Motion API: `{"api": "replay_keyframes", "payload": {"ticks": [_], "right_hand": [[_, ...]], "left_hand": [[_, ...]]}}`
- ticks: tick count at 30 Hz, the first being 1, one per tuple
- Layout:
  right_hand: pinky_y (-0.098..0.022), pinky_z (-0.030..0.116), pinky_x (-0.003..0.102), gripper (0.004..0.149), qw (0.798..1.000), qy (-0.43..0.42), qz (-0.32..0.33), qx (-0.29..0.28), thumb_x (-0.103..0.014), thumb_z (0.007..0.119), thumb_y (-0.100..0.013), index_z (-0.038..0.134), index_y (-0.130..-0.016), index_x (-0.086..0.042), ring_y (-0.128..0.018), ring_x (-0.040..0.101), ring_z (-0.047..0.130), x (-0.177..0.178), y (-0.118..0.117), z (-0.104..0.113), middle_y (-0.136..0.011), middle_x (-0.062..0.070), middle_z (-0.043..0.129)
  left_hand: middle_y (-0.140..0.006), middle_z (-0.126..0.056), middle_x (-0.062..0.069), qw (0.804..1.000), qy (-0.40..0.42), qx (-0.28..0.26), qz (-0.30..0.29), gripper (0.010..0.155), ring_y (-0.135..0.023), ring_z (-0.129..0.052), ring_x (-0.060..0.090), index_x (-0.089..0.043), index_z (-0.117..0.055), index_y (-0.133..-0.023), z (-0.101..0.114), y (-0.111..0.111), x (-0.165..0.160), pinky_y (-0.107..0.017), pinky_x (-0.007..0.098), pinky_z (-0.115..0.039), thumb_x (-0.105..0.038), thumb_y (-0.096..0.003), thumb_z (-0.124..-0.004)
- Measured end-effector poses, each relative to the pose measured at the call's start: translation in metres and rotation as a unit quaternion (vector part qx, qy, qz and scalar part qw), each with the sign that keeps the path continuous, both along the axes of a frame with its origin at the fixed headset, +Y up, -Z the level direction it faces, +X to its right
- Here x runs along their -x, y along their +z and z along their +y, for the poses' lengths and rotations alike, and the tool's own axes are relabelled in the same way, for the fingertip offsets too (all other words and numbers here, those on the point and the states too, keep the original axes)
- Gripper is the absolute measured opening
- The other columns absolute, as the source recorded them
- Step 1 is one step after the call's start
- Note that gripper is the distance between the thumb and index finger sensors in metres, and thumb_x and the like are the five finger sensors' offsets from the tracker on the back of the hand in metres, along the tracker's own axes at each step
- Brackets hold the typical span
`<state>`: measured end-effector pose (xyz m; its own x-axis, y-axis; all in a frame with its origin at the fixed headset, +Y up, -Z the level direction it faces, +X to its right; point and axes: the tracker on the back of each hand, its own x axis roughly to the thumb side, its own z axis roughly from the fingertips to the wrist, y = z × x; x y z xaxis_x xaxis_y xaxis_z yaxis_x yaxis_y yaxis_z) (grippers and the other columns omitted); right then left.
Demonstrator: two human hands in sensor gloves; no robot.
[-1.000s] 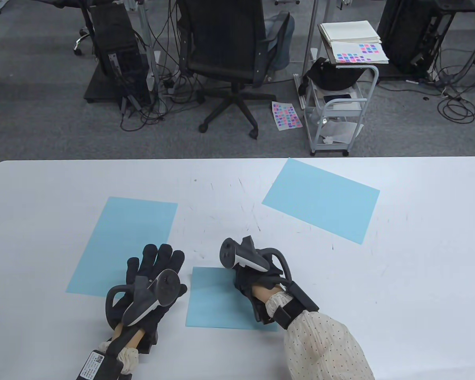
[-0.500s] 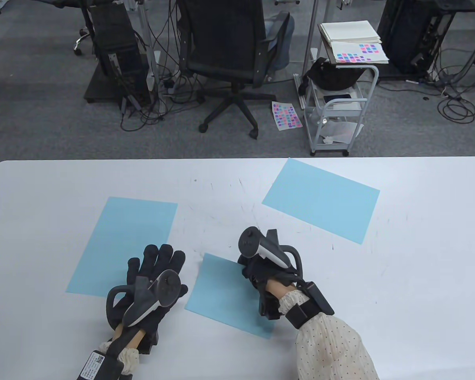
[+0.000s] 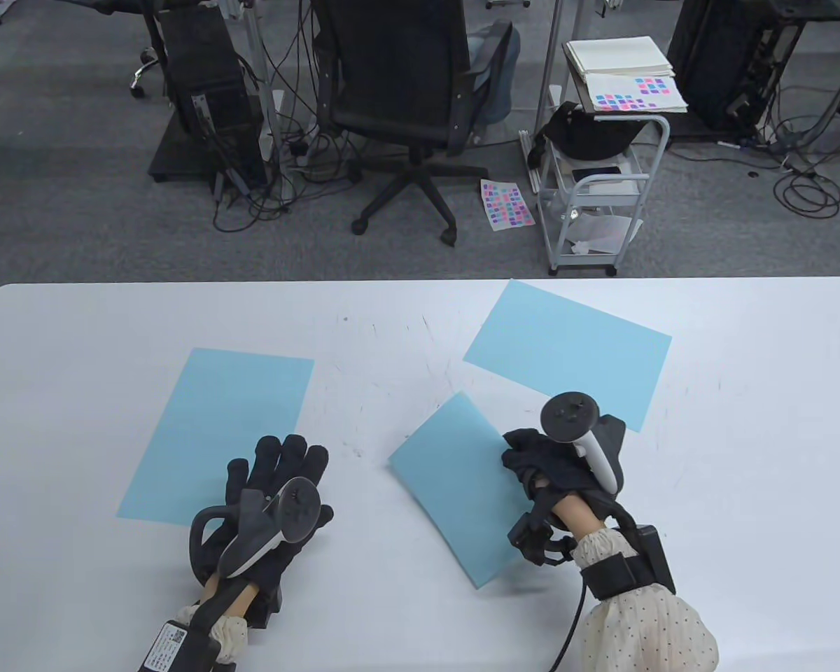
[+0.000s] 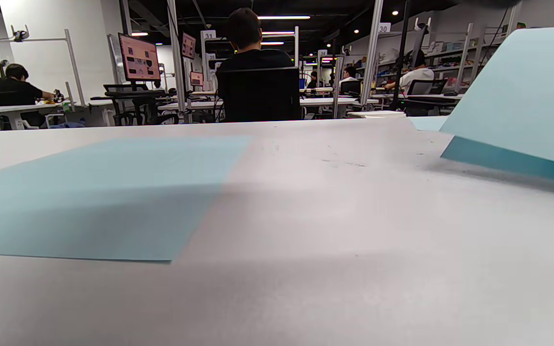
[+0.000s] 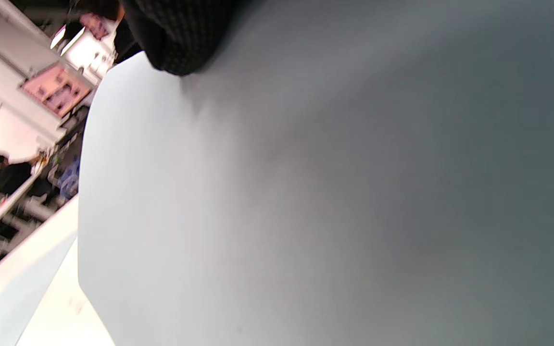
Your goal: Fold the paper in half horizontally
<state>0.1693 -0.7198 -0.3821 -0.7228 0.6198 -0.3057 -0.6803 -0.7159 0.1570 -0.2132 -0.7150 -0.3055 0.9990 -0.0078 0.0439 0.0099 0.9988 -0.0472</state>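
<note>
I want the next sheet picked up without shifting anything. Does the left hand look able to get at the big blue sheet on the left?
Probably yes: the left hand already rests on the left sheet, nothing between.

The table (image 3: 98, 322) is seen from above and from its near side in the table view, the floor beyond being taken in. The left wrist view is set low, just above the tabletop, and faces the far edge. The right wrist view is tilted and held very close to a raised blue sheet (image 5: 306, 192), also seen in both others.
</note>
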Motion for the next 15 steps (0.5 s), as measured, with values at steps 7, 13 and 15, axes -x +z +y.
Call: {"api": "replay_keyframes", "payload": {"ticks": [7,13,15], "right_hand": [[-0.063,0.064,0.053,0.046,0.989,-0.087,-0.123,-0.008,-0.026,0.075,-0.046,0.072,-0.092,-0.018,-0.078,0.031,0.083,-0.057,0.011,-0.012,-0.071,0.000,0.086],[-0.064,0.062,0.053,0.047,0.976,-0.096,-0.193,-0.008,-0.026,0.077,-0.047,0.071,-0.093,-0.018,-0.079,0.031,0.081,-0.096,0.021,-0.024,-0.071,0.001,0.086],[-0.065,0.062,0.053,0.048,0.975,-0.078,-0.209,-0.005,-0.026,0.077,-0.047,0.071,-0.093,-0.018,-0.079,0.030,0.081,-0.106,0.024,-0.028,-0.071,0.001,0.086]], "left_hand": [[-0.121,-0.028,-0.017,1.000,-0.001,0.005,-0.001,0.079,-0.118,-0.028,0.020,-0.052,-0.030,-0.105,-0.001,0.001,-0.001,-0.088,0.056,-0.035,-0.063,-0.0351,-0.065],[-0.121,-0.029,-0.017,1.000,-0.003,0.011,-0.002,0.079,-0.118,-0.028,0.020,-0.052,-0.030,-0.105,-0.002,0.001,-0.002,-0.088,0.056,-0.035,-0.063,-0.0350,-0.065],[-0.121,-0.028,-0.016,1.000,-0.004,0.012,-0.002,0.079,-0.118,-0.028,0.020,-0.052,-0.030,-0.105,-0.002,0.001,-0.003,-0.088,0.056,-0.035,-0.063,-0.0350,-0.065]]}}
